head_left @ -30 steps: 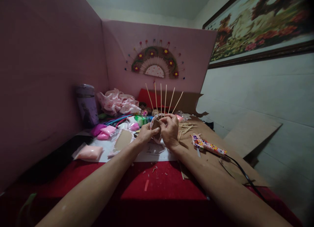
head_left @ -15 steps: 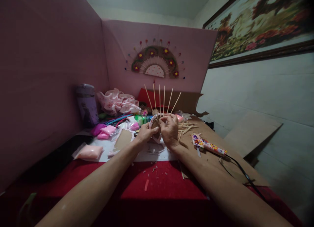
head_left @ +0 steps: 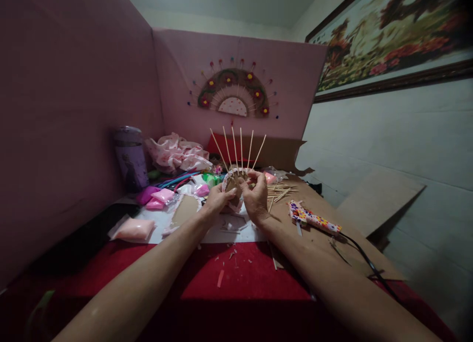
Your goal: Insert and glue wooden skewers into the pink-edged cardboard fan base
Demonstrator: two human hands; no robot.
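A small cardboard piece point(head_left: 232, 185) with a pale ruffled cloth edge is held up over the middle of the table. Several thin wooden sticks point(head_left: 234, 147) fan upward from its top edge. My left hand point(head_left: 219, 199) grips the piece at its lower left, thumb on its face. On the right side, my right hand point(head_left: 254, 193) has its fingers bent against the piece near the stick ends; its fingertips are partly hidden. A second cloth-edged cardboard piece point(head_left: 185, 211) lies on white paper left of my hands.
A flower-patterned glue gun point(head_left: 312, 219) with a black cord lies right. Loose sticks point(head_left: 281, 190) rest behind it. Clay packets point(head_left: 133, 229), a purple tumbler point(head_left: 131, 157) and bunched pink cloth point(head_left: 177, 153) are left. A decorated fan point(head_left: 232, 90) hangs on the pink panel.
The held piece and its sticks have shifted and tilted slightly left. More of the cardboard face shows between my hands.
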